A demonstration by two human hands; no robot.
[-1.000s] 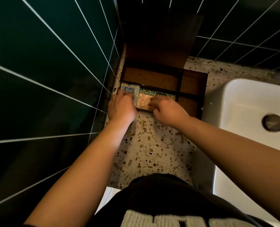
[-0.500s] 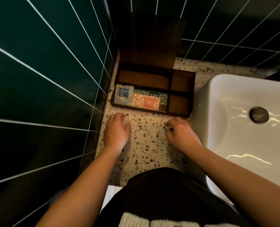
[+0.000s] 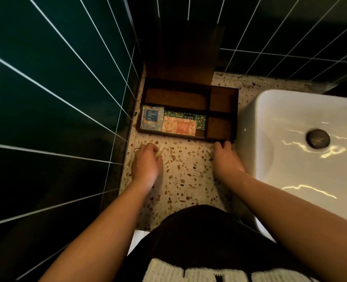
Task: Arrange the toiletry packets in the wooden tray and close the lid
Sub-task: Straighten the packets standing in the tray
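The dark wooden compartmented tray (image 3: 222, 102) sits on the speckled terrazzo counter (image 3: 185, 169), its flat wooden lid (image 3: 182, 51) standing upright against the dark green tiled wall (image 3: 56, 78). The front left compartment holds the blue shower-cap packet (image 3: 152, 118), the orange patterned packet (image 3: 178, 126) and, partly beneath it, the green patterned packet (image 3: 200, 119). Left hand (image 3: 146, 163) and right hand (image 3: 225, 157) rest on the counter just before the tray, fingers loosely curled, grasping nothing. The white ceramic basin (image 3: 302, 151) stands to the right.

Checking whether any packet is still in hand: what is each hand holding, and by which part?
Nothing clearly: left hand and right hand rest on the counter. A pale sliver shows at the left fingers, unidentifiable.
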